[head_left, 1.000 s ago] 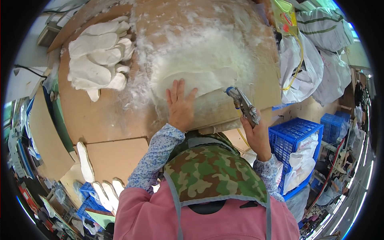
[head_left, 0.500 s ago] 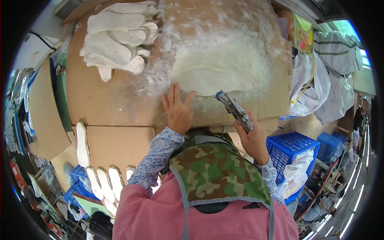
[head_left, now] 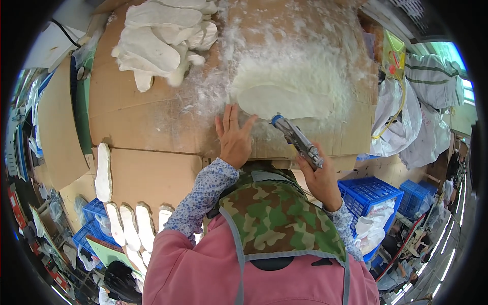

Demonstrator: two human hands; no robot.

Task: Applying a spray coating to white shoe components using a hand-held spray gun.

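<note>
A pale insole-shaped piece (head_left: 284,101) lies on the cardboard tabletop amid a patch of whitish, fuzzy residue. Fingers stretched out, my left hand (head_left: 237,138) rests by the left end of this piece, its fingertips close to the edge. My right hand (head_left: 321,175) grips a silver spray gun (head_left: 300,142) with a blue nozzle. The nozzle points toward the near edge of the pale piece, a little apart from it. Whether spray is coming out cannot be seen. At the far left is a heap of white insoles (head_left: 157,46).
More white insoles (head_left: 103,173) lie in rows on a lower cardboard surface (head_left: 152,175) at the near left. A blue plastic crate (head_left: 368,195) with white plastic stands at my right. Beyond it hang white sacks (head_left: 432,76) and a yellow hose (head_left: 396,114).
The view has shifted slightly, so the table and heap appear farther right and up. Relative to the pale piece, the spray gun sits slightly farther left. My left hand stays near the piece's end.
</note>
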